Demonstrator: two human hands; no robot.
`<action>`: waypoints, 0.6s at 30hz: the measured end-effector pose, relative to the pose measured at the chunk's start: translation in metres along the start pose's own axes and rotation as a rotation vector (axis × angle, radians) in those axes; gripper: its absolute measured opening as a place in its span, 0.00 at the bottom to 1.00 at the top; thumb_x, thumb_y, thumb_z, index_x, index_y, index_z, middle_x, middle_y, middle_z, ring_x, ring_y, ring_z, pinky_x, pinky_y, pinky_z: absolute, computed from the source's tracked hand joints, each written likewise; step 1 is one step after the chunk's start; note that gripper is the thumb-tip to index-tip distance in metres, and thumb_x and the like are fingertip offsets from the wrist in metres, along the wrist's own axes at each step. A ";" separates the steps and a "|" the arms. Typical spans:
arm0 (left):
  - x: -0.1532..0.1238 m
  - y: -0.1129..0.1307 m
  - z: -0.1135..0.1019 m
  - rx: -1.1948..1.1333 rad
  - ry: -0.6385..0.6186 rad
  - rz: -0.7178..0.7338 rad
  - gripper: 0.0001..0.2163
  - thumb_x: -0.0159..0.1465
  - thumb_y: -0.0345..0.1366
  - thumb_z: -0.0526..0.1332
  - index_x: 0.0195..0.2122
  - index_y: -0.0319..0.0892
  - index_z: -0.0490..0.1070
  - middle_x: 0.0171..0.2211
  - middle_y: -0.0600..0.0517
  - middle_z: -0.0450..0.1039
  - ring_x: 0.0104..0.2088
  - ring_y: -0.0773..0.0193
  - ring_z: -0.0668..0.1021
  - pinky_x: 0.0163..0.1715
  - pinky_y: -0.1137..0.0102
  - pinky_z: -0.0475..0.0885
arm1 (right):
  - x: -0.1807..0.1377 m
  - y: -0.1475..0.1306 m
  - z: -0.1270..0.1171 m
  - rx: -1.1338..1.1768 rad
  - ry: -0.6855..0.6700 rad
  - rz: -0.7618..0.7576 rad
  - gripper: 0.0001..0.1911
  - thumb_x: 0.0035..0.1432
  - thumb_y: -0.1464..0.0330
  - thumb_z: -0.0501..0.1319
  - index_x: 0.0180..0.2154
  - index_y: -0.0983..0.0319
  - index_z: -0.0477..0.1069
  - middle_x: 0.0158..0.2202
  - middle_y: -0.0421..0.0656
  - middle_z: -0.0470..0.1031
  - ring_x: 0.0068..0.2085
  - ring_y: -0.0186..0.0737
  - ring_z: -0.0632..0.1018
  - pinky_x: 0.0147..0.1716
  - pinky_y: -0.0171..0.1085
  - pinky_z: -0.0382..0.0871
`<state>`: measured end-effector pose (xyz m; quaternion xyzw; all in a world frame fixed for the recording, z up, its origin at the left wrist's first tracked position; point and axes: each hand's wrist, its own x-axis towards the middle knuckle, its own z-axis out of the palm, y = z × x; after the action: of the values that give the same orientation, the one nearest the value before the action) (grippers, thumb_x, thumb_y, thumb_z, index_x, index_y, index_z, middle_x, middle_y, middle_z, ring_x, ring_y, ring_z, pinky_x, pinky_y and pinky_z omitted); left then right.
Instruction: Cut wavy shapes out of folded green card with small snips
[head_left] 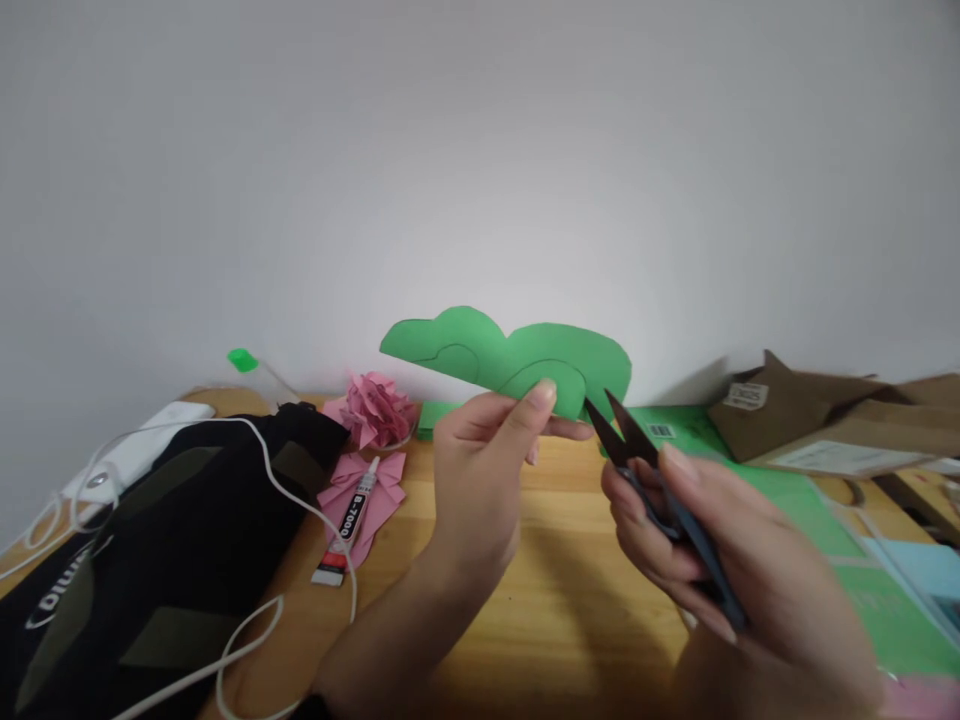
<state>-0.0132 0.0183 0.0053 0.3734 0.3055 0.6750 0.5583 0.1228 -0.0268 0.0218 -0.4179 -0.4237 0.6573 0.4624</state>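
Observation:
Between the thumb and fingers of my left hand (pixel 487 470) is a piece of green paper (pixel 465 345), held up above the table. Its upper edge is cut in rounded humps, and dark curved lines are drawn across it. My right hand (pixel 720 560) is wrapped round a pair of dark thread snips (pixel 675 505). The two blades stand apart, with their tips at the lower right part of the paper, beside the end of a drawn curve. Whether the blades touch the paper I cannot tell.
On the wooden table (pixel 562 620), a black bag (pixel 225 540) and white cable (pixel 270 470) lie left. Nearby are a pink paper flower (pixel 379 410) and a glue tube (pixel 349 525) on folded pink paper (pixel 386 490). Right are a brown cardboard box (pixel 840 420) and green packets (pixel 795 500).

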 end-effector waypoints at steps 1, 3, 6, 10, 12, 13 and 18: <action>0.001 -0.001 0.000 0.005 -0.001 0.002 0.17 0.61 0.37 0.67 0.17 0.42 0.66 0.17 0.55 0.77 0.21 0.70 0.76 0.29 0.70 0.63 | 0.001 -0.001 0.000 -0.008 0.003 0.011 0.24 0.56 0.48 0.63 0.26 0.63 0.71 0.14 0.31 0.54 0.13 0.22 0.48 0.08 0.25 0.40; 0.002 -0.001 0.001 -0.002 -0.011 -0.013 0.18 0.61 0.37 0.67 0.16 0.41 0.66 0.17 0.55 0.77 0.19 0.72 0.74 0.26 0.71 0.62 | 0.002 -0.002 -0.001 -0.007 -0.018 0.020 0.25 0.56 0.48 0.63 0.26 0.63 0.71 0.14 0.31 0.54 0.12 0.22 0.48 0.07 0.25 0.40; 0.004 -0.001 0.002 -0.072 -0.036 -0.070 0.17 0.60 0.35 0.67 0.16 0.41 0.65 0.16 0.53 0.76 0.18 0.72 0.74 0.22 0.73 0.60 | 0.004 -0.002 -0.004 -0.015 -0.035 0.008 0.25 0.58 0.48 0.62 0.25 0.63 0.70 0.13 0.30 0.53 0.12 0.22 0.48 0.07 0.24 0.40; 0.006 0.000 0.004 -0.199 -0.053 -0.172 0.16 0.55 0.33 0.70 0.16 0.40 0.65 0.16 0.52 0.76 0.19 0.69 0.77 0.19 0.76 0.59 | 0.007 -0.001 -0.006 -0.028 -0.030 -0.001 0.24 0.61 0.49 0.60 0.26 0.63 0.69 0.14 0.30 0.54 0.12 0.22 0.48 0.08 0.24 0.42; 0.007 -0.001 0.005 -0.227 -0.067 -0.199 0.16 0.54 0.33 0.70 0.16 0.40 0.65 0.15 0.54 0.74 0.20 0.67 0.79 0.20 0.76 0.62 | 0.008 0.000 -0.006 -0.027 -0.037 -0.008 0.24 0.60 0.49 0.60 0.27 0.63 0.69 0.14 0.30 0.53 0.12 0.22 0.47 0.07 0.24 0.42; 0.008 -0.001 0.005 -0.232 -0.070 -0.207 0.16 0.54 0.33 0.71 0.16 0.40 0.65 0.14 0.55 0.72 0.20 0.67 0.80 0.20 0.76 0.62 | 0.009 0.000 -0.007 -0.025 -0.038 -0.015 0.24 0.60 0.49 0.60 0.26 0.63 0.69 0.13 0.30 0.53 0.12 0.22 0.47 0.07 0.24 0.41; 0.008 -0.003 0.004 -0.193 -0.068 -0.186 0.17 0.54 0.34 0.71 0.16 0.40 0.63 0.13 0.58 0.66 0.20 0.65 0.81 0.20 0.75 0.60 | 0.009 0.000 -0.009 -0.017 -0.034 -0.028 0.25 0.59 0.49 0.61 0.25 0.63 0.68 0.13 0.29 0.52 0.11 0.21 0.47 0.07 0.24 0.39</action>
<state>-0.0089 0.0269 0.0061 0.3105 0.2534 0.6337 0.6617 0.1292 -0.0168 0.0179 -0.4048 -0.4429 0.6541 0.4606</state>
